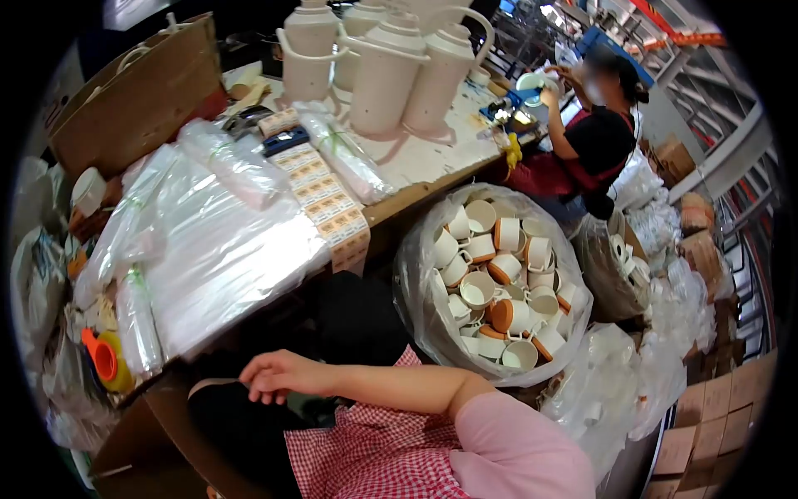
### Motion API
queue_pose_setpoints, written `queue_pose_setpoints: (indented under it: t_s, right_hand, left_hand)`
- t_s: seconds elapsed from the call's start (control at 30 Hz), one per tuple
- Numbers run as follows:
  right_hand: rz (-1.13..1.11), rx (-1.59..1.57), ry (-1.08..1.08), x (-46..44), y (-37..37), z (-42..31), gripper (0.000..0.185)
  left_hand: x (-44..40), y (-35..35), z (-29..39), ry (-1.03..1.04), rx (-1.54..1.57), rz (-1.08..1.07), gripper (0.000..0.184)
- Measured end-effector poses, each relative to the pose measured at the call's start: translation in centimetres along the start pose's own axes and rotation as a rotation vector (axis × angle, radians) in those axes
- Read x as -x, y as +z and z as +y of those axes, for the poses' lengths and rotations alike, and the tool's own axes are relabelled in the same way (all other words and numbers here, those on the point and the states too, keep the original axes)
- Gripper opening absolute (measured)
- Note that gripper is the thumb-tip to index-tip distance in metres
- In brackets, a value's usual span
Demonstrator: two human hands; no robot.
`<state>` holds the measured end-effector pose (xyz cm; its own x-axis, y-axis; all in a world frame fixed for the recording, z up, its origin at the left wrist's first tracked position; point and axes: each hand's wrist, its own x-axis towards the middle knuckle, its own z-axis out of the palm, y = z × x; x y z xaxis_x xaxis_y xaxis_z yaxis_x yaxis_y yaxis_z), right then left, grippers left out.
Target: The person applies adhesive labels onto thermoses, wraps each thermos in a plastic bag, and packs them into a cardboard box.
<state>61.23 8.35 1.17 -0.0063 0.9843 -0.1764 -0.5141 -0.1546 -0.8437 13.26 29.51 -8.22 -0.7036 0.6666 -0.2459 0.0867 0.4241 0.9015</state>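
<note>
Wht tabletop (409, 160) w/ flasks (386, 79), clear plastic sheets (224, 270), wrapped bundle (342, 150) & label strip (322, 190)

Passage from the right hand (281, 376) to the plastic bags (229, 266) is being left open over the front edge of the worktop (416, 169). That edge is being overhung by a label strip (326, 193). The rear is being blocked by tall jugs (387, 79). Rightward travel is being impeded by a mug-filled sack (416, 312).

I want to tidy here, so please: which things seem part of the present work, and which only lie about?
Probably the job, though the right hand looks empty: plastic packaging, label strip, mugs.

Probably just lying about: white jugs, cardboard box.
</note>
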Motion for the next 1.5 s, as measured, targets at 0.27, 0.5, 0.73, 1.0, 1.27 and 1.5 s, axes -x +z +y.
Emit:
queue_pose_setpoints:
  t_s: [0.27, 0.5, 0.73, 1.0, 1.27, 1.5]
  right_hand:
    - [0.022, -0.075, -0.212, -8.1, -5.2, 1.5, 0.03]
    - [0.143, 0.139, -0.303, -6.7, -4.4, 2.4, 0.018]
    - [0.202, 0.319, -0.172, -7.2, -3.8, 2.9, 0.026]
    - [0.269, 0.371, -0.13, -7.7, -1.1, 2.0, 0.033]
    - [0.243, 0.401, -0.094, -8.0, -0.8, 3.3, 0.031]
    - [0.218, 0.399, -0.066, -7.1, -1.6, 1.4, 0.034]
  left_hand:
    - [12.7, 13.8, 14.9, 1.174, -0.182, -0.733, 0.023]
    - [30.1, 18.7, 11.6, 1.401, -0.549, -1.087, 0.015]
    - [30.9, 20.1, 9.8, 1.564, -0.478, -1.285, 0.017]
    - [27.4, 20.2, 7.5, 1.334, -0.468, -1.315, 0.021]
    - [28.9, 20.5, 8.7, 1.485, -0.447, -1.244, 0.019]
    - [29.4, 20.6, 8.6, 1.517, -0.461, -1.228, 0.018]
